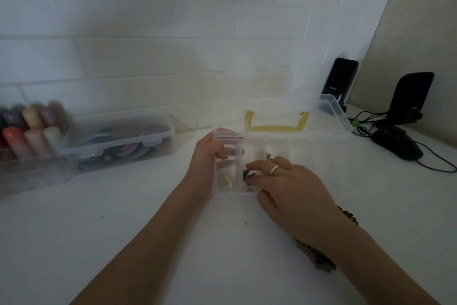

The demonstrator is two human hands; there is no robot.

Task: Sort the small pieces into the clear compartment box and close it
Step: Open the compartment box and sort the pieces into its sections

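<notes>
Clear compartment box lying open on the white table, lid with yellow handle tipped back behind it toward the tiled wall. Left hand curled round the box's left wall, thumb hooked over the rim into a compartment, fingers wrapped behind the far corner. Right hand reaching in over the box's near-right edge, ring on one finger, fingertips pinching a small dark piece just above a middle compartment. Pale piece resting in the box's near-left compartment, between the two hands. Left of the box, well apart: a closed clear case of coloured discs, and beyond it a blurred tray of candles. Right of the box: two black speakers and a black mouse with cables. Dark beaded strand on the table near the box, partly hidden under the right wrist.
</notes>
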